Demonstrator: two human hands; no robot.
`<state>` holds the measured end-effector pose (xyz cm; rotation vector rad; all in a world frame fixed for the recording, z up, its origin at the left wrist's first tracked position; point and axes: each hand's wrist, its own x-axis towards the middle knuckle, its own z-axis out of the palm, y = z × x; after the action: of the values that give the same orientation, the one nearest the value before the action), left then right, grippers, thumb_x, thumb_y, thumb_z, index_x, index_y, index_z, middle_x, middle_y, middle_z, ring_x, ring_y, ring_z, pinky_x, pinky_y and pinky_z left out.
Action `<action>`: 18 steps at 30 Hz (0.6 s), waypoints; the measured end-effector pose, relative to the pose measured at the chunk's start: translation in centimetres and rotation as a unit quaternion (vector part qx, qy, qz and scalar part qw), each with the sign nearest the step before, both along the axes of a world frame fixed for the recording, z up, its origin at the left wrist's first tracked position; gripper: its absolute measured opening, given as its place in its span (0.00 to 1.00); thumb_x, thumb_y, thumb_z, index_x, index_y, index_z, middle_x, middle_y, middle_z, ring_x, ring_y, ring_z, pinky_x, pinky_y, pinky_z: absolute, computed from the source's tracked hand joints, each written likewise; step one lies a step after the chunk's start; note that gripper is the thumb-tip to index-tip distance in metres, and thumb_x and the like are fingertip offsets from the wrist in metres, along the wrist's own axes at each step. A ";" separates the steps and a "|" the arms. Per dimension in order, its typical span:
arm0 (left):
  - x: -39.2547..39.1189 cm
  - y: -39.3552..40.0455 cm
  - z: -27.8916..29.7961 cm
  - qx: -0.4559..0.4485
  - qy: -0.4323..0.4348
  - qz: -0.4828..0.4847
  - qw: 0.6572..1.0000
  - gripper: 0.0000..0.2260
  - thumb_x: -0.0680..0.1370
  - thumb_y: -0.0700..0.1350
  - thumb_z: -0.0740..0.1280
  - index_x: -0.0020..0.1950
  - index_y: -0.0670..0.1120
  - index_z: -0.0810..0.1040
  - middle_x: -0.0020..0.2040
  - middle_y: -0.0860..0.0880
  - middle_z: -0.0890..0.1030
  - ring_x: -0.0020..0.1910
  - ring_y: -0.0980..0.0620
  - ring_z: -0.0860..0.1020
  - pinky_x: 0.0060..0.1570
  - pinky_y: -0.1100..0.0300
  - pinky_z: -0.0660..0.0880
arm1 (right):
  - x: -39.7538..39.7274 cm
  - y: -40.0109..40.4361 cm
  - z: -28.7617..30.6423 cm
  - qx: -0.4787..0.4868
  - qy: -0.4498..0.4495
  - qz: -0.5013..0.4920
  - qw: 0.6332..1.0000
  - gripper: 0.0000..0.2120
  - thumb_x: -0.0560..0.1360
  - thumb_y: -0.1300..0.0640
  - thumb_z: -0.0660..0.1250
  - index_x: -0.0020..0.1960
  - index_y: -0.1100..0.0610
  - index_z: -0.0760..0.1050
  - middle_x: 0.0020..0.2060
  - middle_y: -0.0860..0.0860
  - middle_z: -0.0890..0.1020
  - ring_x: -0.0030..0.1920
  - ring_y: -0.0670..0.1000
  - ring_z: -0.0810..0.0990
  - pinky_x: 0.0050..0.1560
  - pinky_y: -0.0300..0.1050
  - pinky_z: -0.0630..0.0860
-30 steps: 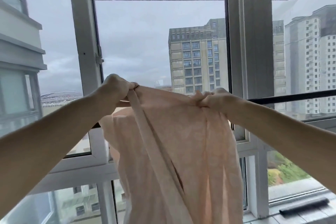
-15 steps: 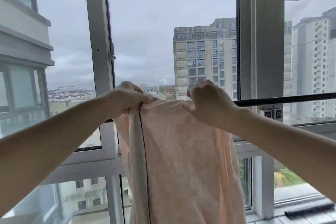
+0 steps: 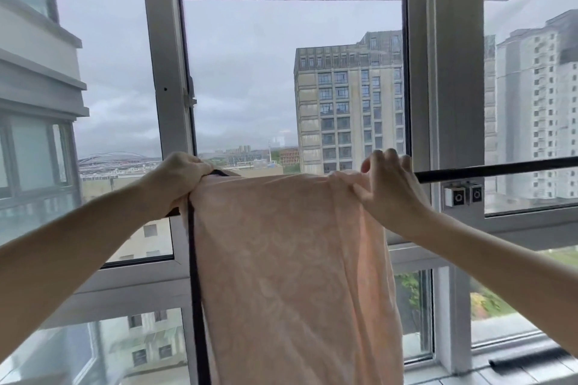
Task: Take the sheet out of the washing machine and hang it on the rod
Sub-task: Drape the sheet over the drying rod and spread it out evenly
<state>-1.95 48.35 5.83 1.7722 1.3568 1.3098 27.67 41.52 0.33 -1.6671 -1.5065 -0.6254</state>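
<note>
Spread wider along the rod [image 3: 500, 168] now, pink sheet [image 3: 287, 259] draped over it, hanging down. Left hand [image 3: 183, 176] clamped on sheet's left top corner by the dark trim. Right hand [image 3: 389, 187] pinching sheet's right top edge, fingers curled over rod. No readable writing.

- A large window [image 3: 281, 87] with grey metal frames [image 3: 162, 72] filled the view.
- Behind the glass stood a tall beige building [image 3: 347, 109] and a white tower block [image 3: 538, 103] on the right.
- The sky [image 3: 244, 72] was grey and cloudy, and the light was soft.
- Green trees [image 3: 409, 291] were visible low on the right.
- A white sill [image 3: 500, 375] ran along the bottom right.
</note>
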 end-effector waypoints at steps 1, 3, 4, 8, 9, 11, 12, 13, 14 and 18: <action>-0.2 0.0 -0.2 -0.005 0.017 -0.012 1.000 0.11 0.78 0.45 0.68 0.42 0.38 0.81 0.34 0.43 0.79 0.27 0.50 0.76 0.25 0.64 0.70 | 0.9 0.1 -0.5 -0.008 0.042 -0.016 0.999 0.20 0.74 0.44 0.66 0.54 0.58 0.65 0.50 0.54 0.70 0.55 0.57 0.71 0.54 0.53 0.73; -0.2 -0.2 -0.6 -0.009 0.071 -0.030 0.997 0.10 0.75 0.46 0.71 0.39 0.40 0.80 0.28 0.50 0.79 0.23 0.57 0.77 0.21 0.68 0.69 | 2.3 0.2 -1.4 -0.090 0.155 -0.044 0.983 0.29 0.72 0.38 0.67 0.57 0.61 0.65 0.50 0.57 0.72 0.52 0.57 0.74 0.50 0.52 0.74; -0.2 0.0 -0.8 -0.005 0.100 -0.032 0.994 0.09 0.75 0.45 0.71 0.38 0.40 0.81 0.27 0.53 0.80 0.25 0.59 0.78 0.22 0.69 0.70 | 2.6 0.2 -1.7 -0.157 0.219 -0.030 0.962 0.34 0.71 0.35 0.67 0.59 0.63 0.66 0.50 0.57 0.74 0.49 0.56 0.75 0.46 0.50 0.75; 0.4 0.1 -0.8 0.022 0.137 -0.020 0.990 0.10 0.78 0.46 0.68 0.40 0.43 0.84 0.38 0.49 0.84 0.35 0.53 0.80 0.37 0.64 0.74 | 2.5 -0.2 -1.8 -0.236 0.468 0.200 0.828 0.14 0.75 0.51 0.70 0.54 0.61 0.76 0.50 0.55 0.82 0.51 0.54 0.80 0.56 0.52 0.77; 0.6 0.1 -0.7 0.022 0.112 -0.015 0.993 0.10 0.78 0.46 0.67 0.43 0.42 0.83 0.40 0.45 0.82 0.35 0.49 0.78 0.39 0.59 0.73 | 2.2 -0.2 -1.4 -0.213 0.477 0.218 0.825 0.09 0.76 0.57 0.68 0.53 0.61 0.76 0.49 0.55 0.82 0.51 0.53 0.80 0.55 0.52 0.77; 1.0 0.0 -0.4 -0.025 0.000 -0.046 0.999 0.10 0.80 0.42 0.64 0.43 0.37 0.80 0.35 0.41 0.79 0.30 0.48 0.77 0.35 0.58 0.76 | 1.8 0.0 -0.6 -0.162 0.491 0.213 0.829 0.08 0.77 0.64 0.61 0.53 0.64 0.77 0.46 0.56 0.81 0.47 0.54 0.80 0.48 0.51 0.78; 1.2 -0.3 -0.3 -0.049 -0.055 -0.071 0.995 0.10 0.80 0.40 0.63 0.42 0.37 0.78 0.31 0.43 0.79 0.26 0.51 0.77 0.30 0.60 0.77 | 1.7 0.2 -0.2 -0.140 0.503 0.207 0.828 0.11 0.77 0.65 0.58 0.54 0.66 0.77 0.47 0.59 0.80 0.47 0.57 0.81 0.49 0.53 0.78; 1.4 -0.6 -0.2 -0.067 -0.086 -0.084 0.991 0.10 0.80 0.39 0.63 0.41 0.38 0.78 0.29 0.45 0.78 0.24 0.52 0.77 0.26 0.62 0.76 | 1.6 0.1 0.2 -0.131 0.512 0.208 0.823 0.12 0.78 0.64 0.56 0.54 0.66 0.77 0.47 0.60 0.81 0.48 0.59 0.81 0.51 0.55 0.79; 1.3 -0.8 -0.2 -0.072 -0.085 -0.094 0.989 0.10 0.80 0.40 0.63 0.41 0.38 0.79 0.30 0.44 0.79 0.25 0.52 0.77 0.25 0.63 0.76 | 1.6 0.0 0.5 -0.131 0.515 0.215 0.819 0.13 0.79 0.61 0.56 0.53 0.65 0.78 0.48 0.61 0.82 0.49 0.60 0.82 0.53 0.56 0.79; 0.9 -2.3 -0.5 -0.055 0.150 -0.099 0.982 0.25 0.70 0.62 0.72 0.41 0.37 0.80 0.37 0.43 0.77 0.34 0.49 0.75 0.35 0.59 0.69 | 1.5 -1.9 1.6 -0.218 0.457 0.232 0.831 0.22 0.75 0.42 0.66 0.52 0.62 0.79 0.44 0.58 0.84 0.45 0.56 0.84 0.48 0.51 0.81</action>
<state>-1.05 46.10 5.36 2.0272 1.3362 0.8706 29.21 39.60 1.89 -1.4585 -1.2503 0.7595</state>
